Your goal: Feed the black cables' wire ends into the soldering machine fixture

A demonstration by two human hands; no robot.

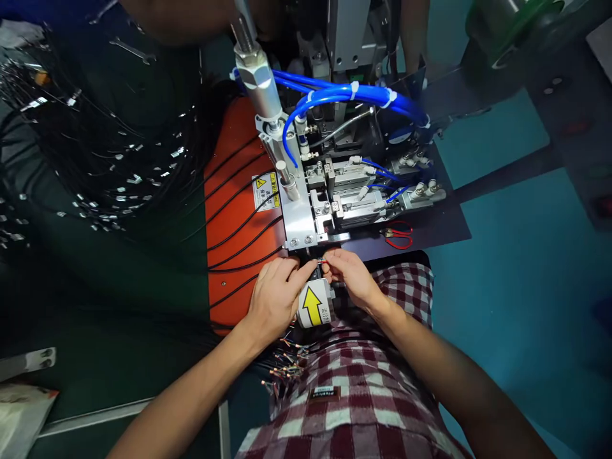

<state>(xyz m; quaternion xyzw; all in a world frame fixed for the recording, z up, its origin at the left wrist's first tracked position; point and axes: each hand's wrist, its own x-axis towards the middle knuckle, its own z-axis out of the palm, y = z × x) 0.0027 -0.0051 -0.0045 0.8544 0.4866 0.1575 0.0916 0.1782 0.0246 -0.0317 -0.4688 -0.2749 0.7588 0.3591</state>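
Right fingers [337,257] pinch a red wire [324,261]; left fingers [305,274] beside it.

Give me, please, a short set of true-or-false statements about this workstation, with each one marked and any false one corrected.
1. The left hand and right hand are close together. True.
2. The large arrow is red. False: it is yellow.
3. The red-handled tool is in the right hand. False: it lies apart from both hands.
4. Black cables cross the orange panel. True.
5. White ties bind the blue tubes. True.
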